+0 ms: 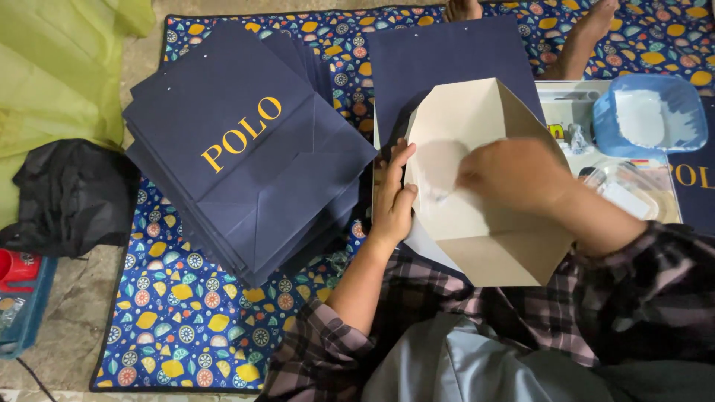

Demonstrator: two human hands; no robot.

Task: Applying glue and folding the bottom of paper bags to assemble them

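Navy paper bag: a bag (pixel 477 149) lies flat on the mat in front of the person, its bottom folded open so the pale inside flaps show as a six-sided shape; the dark blue body runs away from the person toward the top of the head view.
Left hand: the left hand (pixel 392 197) rests on the left edge of the open bottom, fingers bent and pressed flat against the pale flap, thumb along the fold, holding the paper down rather than closing round it.
Right hand: the right hand (pixel 514 173) lies over the middle of the pale flaps, knuckles up and fingers curled under; it is blurred, so I cannot tell whether the fingertips pinch anything or only press on the paper.
Sleeves: both arms wear a dark checked shirt (pixel 521 298), rolled above the left wrist.
Stack of bags: a pile of flat navy bags (pixel 246 149) with yellow lettering sits to the left of the open one, fanned slightly, its near corner just beside the left hand.
Mat: a blue mat (pixel 186 320) printed with lemons and round slices lies under everything.
Blue tub: a light blue plastic tub (pixel 648 115) with white paste inside stands to the right, on a tray (pixel 573 100) with small clutter.
Left edge: black plastic bag (pixel 71 197) and yellow-green cloth (pixel 59 67) on the bare floor.
Top edge: another person's bare feet (pixel 588 33) on the mat.
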